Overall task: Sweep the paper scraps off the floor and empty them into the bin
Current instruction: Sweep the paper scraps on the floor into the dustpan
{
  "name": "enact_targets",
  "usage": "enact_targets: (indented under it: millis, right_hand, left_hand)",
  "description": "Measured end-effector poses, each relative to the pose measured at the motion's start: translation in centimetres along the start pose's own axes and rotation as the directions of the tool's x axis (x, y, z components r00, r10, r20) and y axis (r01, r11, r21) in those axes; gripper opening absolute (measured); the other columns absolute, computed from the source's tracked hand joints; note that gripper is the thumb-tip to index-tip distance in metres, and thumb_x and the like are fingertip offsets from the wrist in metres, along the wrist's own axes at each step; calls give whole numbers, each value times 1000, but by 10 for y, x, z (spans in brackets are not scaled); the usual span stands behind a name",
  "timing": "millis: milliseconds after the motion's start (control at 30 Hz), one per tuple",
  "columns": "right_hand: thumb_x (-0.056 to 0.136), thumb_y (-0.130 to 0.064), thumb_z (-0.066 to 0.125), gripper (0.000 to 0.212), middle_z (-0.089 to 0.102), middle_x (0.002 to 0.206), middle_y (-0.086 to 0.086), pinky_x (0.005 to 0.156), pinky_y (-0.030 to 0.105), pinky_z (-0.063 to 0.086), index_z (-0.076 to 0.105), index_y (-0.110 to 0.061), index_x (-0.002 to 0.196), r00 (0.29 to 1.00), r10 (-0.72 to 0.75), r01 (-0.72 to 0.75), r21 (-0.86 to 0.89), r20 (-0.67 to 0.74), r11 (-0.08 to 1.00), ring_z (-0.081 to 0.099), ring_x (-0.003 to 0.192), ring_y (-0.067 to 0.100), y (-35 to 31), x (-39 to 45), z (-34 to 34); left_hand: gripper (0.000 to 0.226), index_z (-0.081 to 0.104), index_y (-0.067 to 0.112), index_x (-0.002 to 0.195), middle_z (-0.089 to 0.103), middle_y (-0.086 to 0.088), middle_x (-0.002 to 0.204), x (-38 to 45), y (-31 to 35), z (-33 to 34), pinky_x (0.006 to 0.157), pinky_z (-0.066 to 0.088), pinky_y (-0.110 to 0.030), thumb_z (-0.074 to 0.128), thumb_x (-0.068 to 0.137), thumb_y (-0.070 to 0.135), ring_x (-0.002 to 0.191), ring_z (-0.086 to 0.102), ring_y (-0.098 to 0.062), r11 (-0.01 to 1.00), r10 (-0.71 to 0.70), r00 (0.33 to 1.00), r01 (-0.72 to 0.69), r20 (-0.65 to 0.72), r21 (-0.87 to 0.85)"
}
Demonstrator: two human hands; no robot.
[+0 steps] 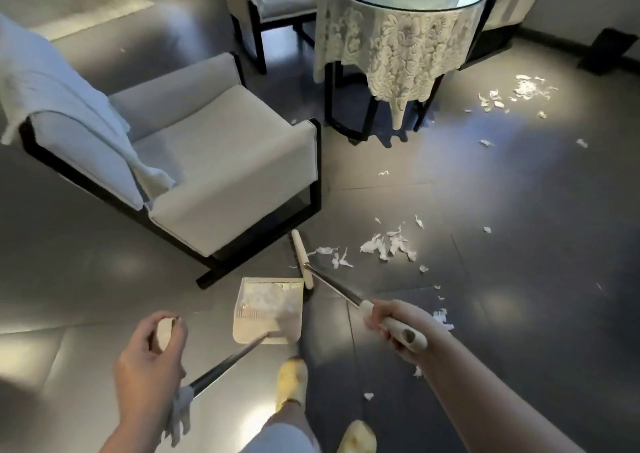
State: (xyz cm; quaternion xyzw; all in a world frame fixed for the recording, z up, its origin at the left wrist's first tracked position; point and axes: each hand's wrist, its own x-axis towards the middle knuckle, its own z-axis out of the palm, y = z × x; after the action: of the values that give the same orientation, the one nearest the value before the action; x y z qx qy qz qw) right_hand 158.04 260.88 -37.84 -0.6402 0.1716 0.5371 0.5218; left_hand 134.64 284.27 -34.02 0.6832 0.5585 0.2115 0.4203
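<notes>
On the floor beside the armchair [214,161]: broom [302,258], handle slanting back-right into right hand [394,321], grip clamped. Dustpan [268,310] holds scraps [388,244]; left hand [152,359] clasps its handle.

Single head cam, wide-angle, looks forward and steeply down at the floor [485,182]. Hands sit close at the bottom edge — left hand [152,359], right hand [394,328]. Armchair [214,161] mid-left, table [398,37] far at the top. Edges bow outward — no second view to overlap.
</notes>
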Motion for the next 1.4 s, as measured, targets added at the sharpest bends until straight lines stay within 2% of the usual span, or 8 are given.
enact_targets:
  millis: [167,367,700,900,967,1100,1267,1400]
  right_hand:
    - [69,-3,61,17,50,61,4,26,12,28,53,-7,84,993,89,-91,26,84,996,44,33,3,-36,36,24]
    - [84,-1,45,9,50,57,1,26,8,29,48,-6,77,964,162,-216,267,210,939,41,32,1,-75,83,32]
    - [90,-5,36,18,46,43,-2,25,7,26,46,-7,75,984,177,-158,496,10,854,35,23,1,-96,77,-29]
    - [89,-2,41,15,46,41,-1,26,6,28,47,-5,75,974,138,-2,597,-182,802,38,24,3,-66,32,-46]
    - [74,0,59,13,47,42,0,26,7,30,47,-6,74,971,132,28,646,-198,763,39,23,3,-61,22,-51]
    - [5,6,84,81,47,48,4,23,12,33,49,-4,77,996,35,29,698,-77,716,41,23,5,-64,2,-68]
    - [48,6,75,34,43,56,4,21,13,31,53,2,74,999,35,-28,708,4,706,41,22,7,-83,5,-68]
    - [88,-3,47,6,48,60,3,25,9,28,53,-4,87,984,61,52,604,-165,796,39,26,2,-113,37,-64]
  left_hand:
    - [17,63,39,86,61,-20,67,36,11,8,65,55,-44,67,91,23,49,59,-33,1000,-1,1000,0,20,26]
    - [38,59,57,74,60,-23,66,89,26,28,42,42,-37,70,89,24,51,57,-38,998,-7,995,0,100,69]
    - [25,61,48,77,60,-20,63,155,56,61,55,46,-32,70,89,27,46,58,-31,996,37,964,-56,262,64]
    - [22,66,34,73,60,-30,77,171,78,94,34,39,-21,72,88,19,48,51,-27,996,84,929,-86,361,-11]
    - [23,67,36,73,58,-31,73,175,83,104,32,37,-18,72,88,19,48,49,-25,995,96,914,-90,393,-34]
    - [25,67,42,76,58,-24,69,174,95,123,40,40,-22,72,89,20,48,44,-22,992,104,907,-67,408,-106]
    - [28,65,37,72,56,-14,62,166,112,152,50,42,-28,70,90,16,48,45,-23,988,98,897,-36,430,-150]
    - [17,65,26,80,55,-12,63,162,133,174,42,39,-21,69,90,13,46,44,-22,982,124,907,-54,402,-181]
